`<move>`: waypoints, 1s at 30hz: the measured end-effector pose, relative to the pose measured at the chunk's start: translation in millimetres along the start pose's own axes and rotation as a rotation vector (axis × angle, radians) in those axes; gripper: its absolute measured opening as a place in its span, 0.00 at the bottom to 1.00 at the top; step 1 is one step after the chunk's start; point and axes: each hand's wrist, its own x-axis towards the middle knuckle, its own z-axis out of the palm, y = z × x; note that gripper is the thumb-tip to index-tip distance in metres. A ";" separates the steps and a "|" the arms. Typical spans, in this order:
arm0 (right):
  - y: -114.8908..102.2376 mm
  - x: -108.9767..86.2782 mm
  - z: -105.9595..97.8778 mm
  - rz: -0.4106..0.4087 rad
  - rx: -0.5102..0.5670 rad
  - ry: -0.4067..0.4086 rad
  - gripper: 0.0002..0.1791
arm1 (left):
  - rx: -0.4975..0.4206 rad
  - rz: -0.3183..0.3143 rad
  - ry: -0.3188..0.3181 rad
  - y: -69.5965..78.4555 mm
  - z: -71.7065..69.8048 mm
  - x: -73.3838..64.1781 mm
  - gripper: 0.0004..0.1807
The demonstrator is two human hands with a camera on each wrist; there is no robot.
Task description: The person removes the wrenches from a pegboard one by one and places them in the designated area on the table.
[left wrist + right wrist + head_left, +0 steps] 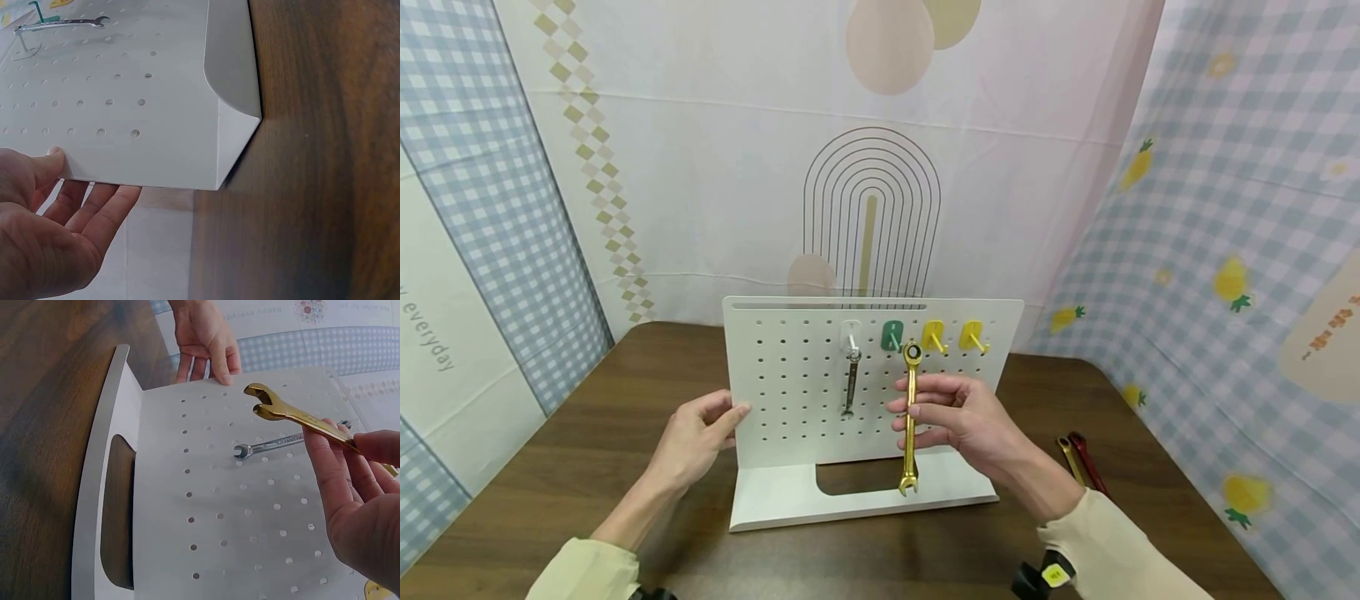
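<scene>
A white pegboard stand (pixel 797 425) is upright on the table. My left hand (pixel 696 437) pinches its left edge, thumb on the front face and fingers behind. In my right hand (pixel 966 417) a gold combination wrench (pixel 910 433) is held between thumb and fingers, ring end up and open jaw down, in front of the board. The ring end overlaps the area just right of the green hook (pixel 892 335). A silver wrench (pixel 852 385) hangs from the white hook (pixel 851 333). Two yellow hooks (pixel 933 337) sit farther right on the board.
On the brown wooden table (pixel 625 400), another gold wrench (pixel 1070 458) and a red wrench (pixel 1087 461) lie at the right, beyond my right forearm. Patterned cloth (pixel 715 167) hangs behind the table and along both sides. The board's base has a rounded cutout.
</scene>
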 end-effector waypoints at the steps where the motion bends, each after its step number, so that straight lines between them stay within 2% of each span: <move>1: 0.6 -0.6 -1.0 0.000 -0.003 0.000 0.25 | 0.003 0.001 0.000 0.0 0.0 0.2 0.10; 30: 19.2 -13.2 -30.6 0.049 -0.046 0.036 0.28 | 0.022 0.002 -0.006 0.7 -1.5 0.9 0.10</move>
